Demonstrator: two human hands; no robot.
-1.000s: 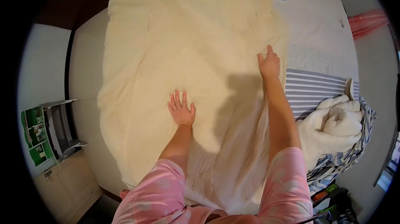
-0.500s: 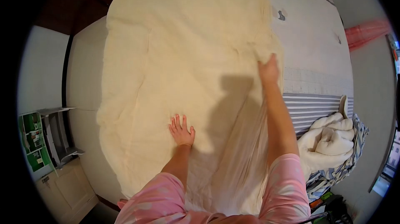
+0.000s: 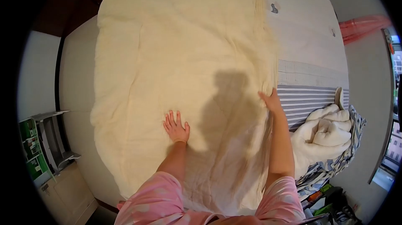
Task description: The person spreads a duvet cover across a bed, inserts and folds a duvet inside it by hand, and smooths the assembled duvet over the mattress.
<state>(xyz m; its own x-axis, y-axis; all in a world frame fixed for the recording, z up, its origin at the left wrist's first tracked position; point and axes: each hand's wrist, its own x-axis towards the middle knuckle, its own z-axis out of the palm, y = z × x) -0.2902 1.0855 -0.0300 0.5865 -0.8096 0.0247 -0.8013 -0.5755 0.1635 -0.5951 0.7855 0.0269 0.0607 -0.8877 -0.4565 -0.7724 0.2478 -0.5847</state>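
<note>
A large cream quilt (image 3: 188,49) lies spread over the bed, with creases and a shadow across its nearer right part. My left hand (image 3: 176,129) rests flat on it, left of the shadow, fingers spread and holding nothing. At the quilt's right edge, my right hand (image 3: 272,101) has its thumb on the cloth and its other fingers curled over the side, gripping the border. Those fingers are partly hidden. Loose folds of the quilt run from there towards my body.
Right of the quilt shows a pale mattress (image 3: 307,28) with a striped band (image 3: 310,99). A bunched white blanket (image 3: 328,133) sits on patterned fabric (image 3: 356,128). Pink cloth (image 3: 364,28) hangs at the far right. A green-and-grey shelf (image 3: 35,149) stands left.
My right hand has come down along the quilt's right edge, towards my body. My left hand stays flat in about the same place. The folds near the right edge have shifted.
</note>
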